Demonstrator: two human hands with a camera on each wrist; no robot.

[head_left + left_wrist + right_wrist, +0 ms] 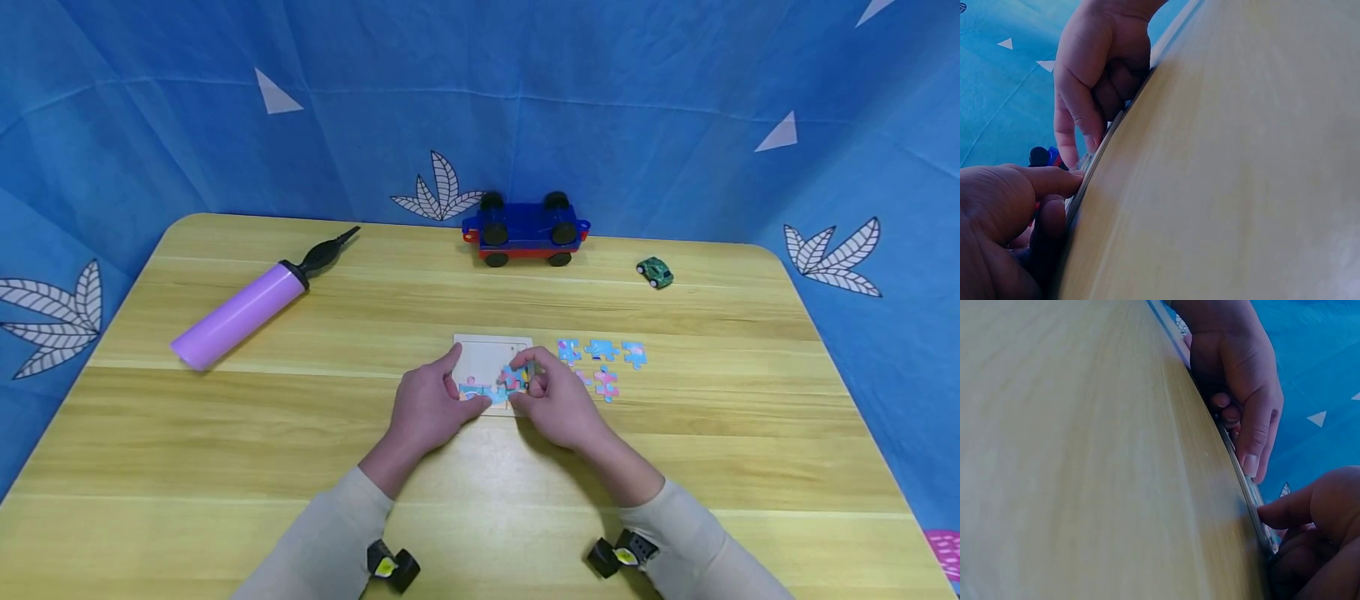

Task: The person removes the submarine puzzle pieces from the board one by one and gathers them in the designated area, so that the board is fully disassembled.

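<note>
A small pale puzzle tray [483, 352] lies in the middle of the table in the head view. Joined puzzle pieces [491, 394] with blue and pink print line its near side. My left hand [429, 402] holds the tray at its left, index finger along the side and thumb at the near edge. Between thumb and index finger, my right hand [561, 405] pinches a puzzle piece [513, 377] over the tray's right part. Both wrist views look low along the tabletop, showing the left hand [997, 212] and right hand [1329, 519] close together; their pieces are mostly hidden there.
Several loose puzzle pieces [602, 350] lie right of the tray. At the back edge sits a blue and red toy vehicle [527, 227], with a small green toy car [656, 272] to its right. A purple hand pump [240, 315] lies at left. Blue cloth [600, 108] hangs behind the table.
</note>
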